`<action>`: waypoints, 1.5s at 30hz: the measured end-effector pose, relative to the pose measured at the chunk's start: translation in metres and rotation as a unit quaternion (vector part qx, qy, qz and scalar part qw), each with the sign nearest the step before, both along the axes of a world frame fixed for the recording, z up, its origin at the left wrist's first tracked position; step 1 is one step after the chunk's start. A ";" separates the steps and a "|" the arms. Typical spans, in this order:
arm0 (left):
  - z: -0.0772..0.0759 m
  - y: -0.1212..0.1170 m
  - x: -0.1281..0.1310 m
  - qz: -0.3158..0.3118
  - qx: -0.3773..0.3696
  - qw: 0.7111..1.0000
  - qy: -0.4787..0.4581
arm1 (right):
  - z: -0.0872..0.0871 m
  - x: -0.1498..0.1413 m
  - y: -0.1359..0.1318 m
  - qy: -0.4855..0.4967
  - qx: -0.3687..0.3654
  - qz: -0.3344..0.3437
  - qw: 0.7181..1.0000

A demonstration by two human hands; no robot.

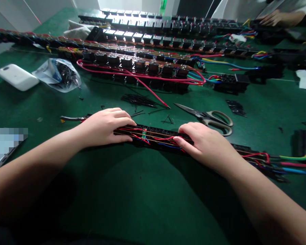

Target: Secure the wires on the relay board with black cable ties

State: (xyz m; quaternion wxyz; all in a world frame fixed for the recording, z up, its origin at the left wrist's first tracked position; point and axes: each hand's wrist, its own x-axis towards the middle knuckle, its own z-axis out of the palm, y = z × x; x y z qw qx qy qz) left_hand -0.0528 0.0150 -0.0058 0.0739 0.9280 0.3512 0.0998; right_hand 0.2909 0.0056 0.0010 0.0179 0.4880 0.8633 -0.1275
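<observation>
A long black strip with wires [160, 136] lies across the green table in front of me, with red and blue wires and a small green circuit board [144, 133] along it. My left hand [108, 127] grips the strip left of the board, thumb on the near edge and fingers over the far edge. Around its right part my right hand [201, 139] is closed in the same way. Green-yellow, red and blue cables [293, 164] run out of the strip's right end. Just beyond my right hand lies a pair of scissors [206, 117], its blades pointing left.
Black cable ties [139, 99] lie in a pile, with a smaller bundle [236, 107] at right. A bag of black pieces [60, 75] and a white case [17, 77] sit at left. Rows of similar wired strips [142, 63] fill the back. Another person's hand [271, 17] is at far right.
</observation>
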 end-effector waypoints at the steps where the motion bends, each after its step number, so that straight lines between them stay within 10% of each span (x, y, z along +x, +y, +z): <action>1: 0.000 0.000 0.000 -0.001 -0.004 1.000 -0.001 | 0.000 0.000 0.000 0.002 0.000 0.000 1.000; 32: 0.058 0.010 -0.051 0.133 -0.197 0.959 0.158 | -0.001 0.000 0.000 0.028 0.030 0.017 0.999; 45: 0.051 0.010 -0.053 0.085 -0.178 0.972 0.130 | 0.007 0.000 -0.009 0.015 0.146 0.104 0.984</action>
